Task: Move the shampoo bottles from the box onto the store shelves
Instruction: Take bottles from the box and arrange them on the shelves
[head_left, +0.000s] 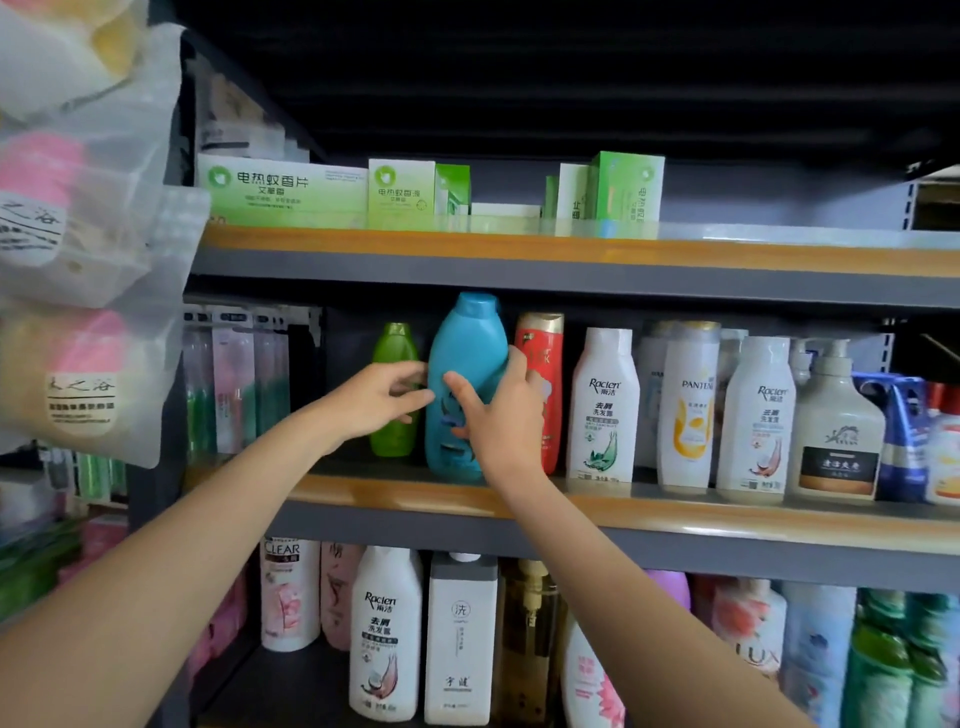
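Note:
A tall blue shampoo bottle (467, 353) stands upright on the middle shelf (675, 512), between a small green bottle (395, 348) and a red bottle (545, 343). My right hand (501, 415) holds the blue bottle's lower right side, thumb across its front and fingers around its right edge. My left hand (379, 397) hovers in front of the green bottle, fingers apart and fingertips touching the blue bottle's left edge. The box is out of view.
White Racien and Pantene bottles (602, 405) and a pump bottle (836, 421) fill the middle shelf to the right. Green cartons (400, 195) line the top shelf. More bottles (384, 634) crowd the bottom shelf. Bagged goods (78, 234) hang at the left.

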